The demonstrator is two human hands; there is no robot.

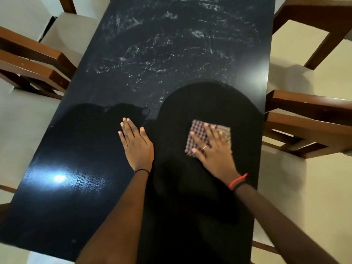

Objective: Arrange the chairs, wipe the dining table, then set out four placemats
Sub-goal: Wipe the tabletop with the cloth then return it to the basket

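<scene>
A long black dining table (pixel 80 168) fills the view, glossy near me and streaked with whitish smears at its far half. My right hand (pixel 213 149) lies flat, fingers spread, pressing a folded checked cloth (pixel 198 130) onto the tabletop right of centre. My left hand (pixel 136 144) rests palm down on the bare table beside it, fingers together, holding nothing. A dark shadow covers the table around the cloth.
Brown wooden chairs with cream seats stand along both long sides: two on the left (pixel 32 60), one at the right (pixel 308 119) and another at the far right (pixel 316 21). Pale floor shows beyond the table edges.
</scene>
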